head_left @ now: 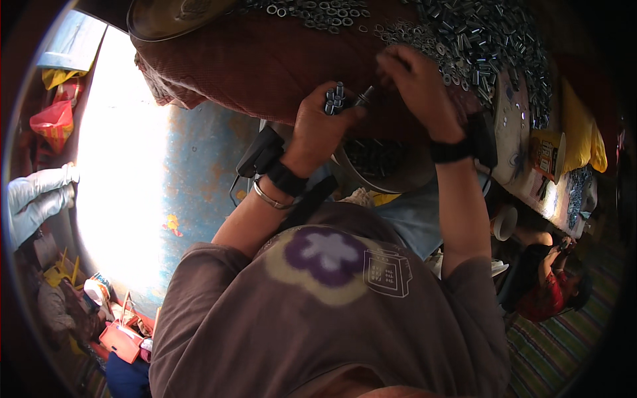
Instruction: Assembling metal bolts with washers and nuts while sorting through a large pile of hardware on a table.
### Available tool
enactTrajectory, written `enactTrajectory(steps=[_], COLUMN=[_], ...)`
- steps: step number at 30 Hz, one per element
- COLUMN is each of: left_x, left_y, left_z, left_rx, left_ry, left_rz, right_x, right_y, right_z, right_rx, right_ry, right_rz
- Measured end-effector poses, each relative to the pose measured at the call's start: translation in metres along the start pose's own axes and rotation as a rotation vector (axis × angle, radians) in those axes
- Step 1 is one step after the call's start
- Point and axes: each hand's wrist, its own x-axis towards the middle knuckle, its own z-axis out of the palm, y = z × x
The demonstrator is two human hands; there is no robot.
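Note:
My left hand (323, 124) is closed around several short shiny metal sleeves (334, 99), their ends standing up out of the fist. Between its thumb and fingers a thin metal bolt (364, 95) points up and to the right. To the right of that bolt, a little apart from it, my right hand (419, 85) hangs over the cloth with its fingers curled together. Its fingertips are slightly blurred, and what they pinch is too small to make out. Just beyond the right hand lies a heap of flat washers (415, 34).
A dark red cloth (265, 69) covers the work surface. Many metal sleeves (491, 40) are piled at far right, hex nuts (325, 12) at the far middle. A round tin (179, 14) sits far left. Below my hands stands a bucket (415, 178) of metal parts. Another person (551, 288) sits at right.

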Motion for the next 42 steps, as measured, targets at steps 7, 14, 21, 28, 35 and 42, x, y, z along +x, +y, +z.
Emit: enactTrajectory(steps=[7,14,21,28,35,42], left_x=[0.003,0.005,0.002,-0.013,-0.022,-0.031], left_y=[0.004,0.008,-0.001,0.011,0.007,0.003], left_z=[-0.013,-0.016,-0.019,-0.003,0.008,0.018], left_rx=[-0.063,0.033,0.034,0.235,0.383,0.39], left_ry=[0.048,0.075,0.011,-0.003,-0.021,-0.063], left_rz=[0.018,-0.012,0.022,0.093,0.184,0.214], right_x=[0.058,0.059,0.002,-0.035,-0.057,-0.091], right_y=[0.003,0.002,-0.019,-0.02,-0.017,-0.017], right_z=[0.036,0.031,-0.01,-0.014,-0.019,-0.01], right_rx=[-0.697,-0.486,-0.032,0.021,-0.226,0.302], right_ry=[0.177,0.174,-0.331,-0.323,-0.22,-0.098], right_rz=[-0.279,-0.294,-0.035,-0.007,-0.071,0.049])
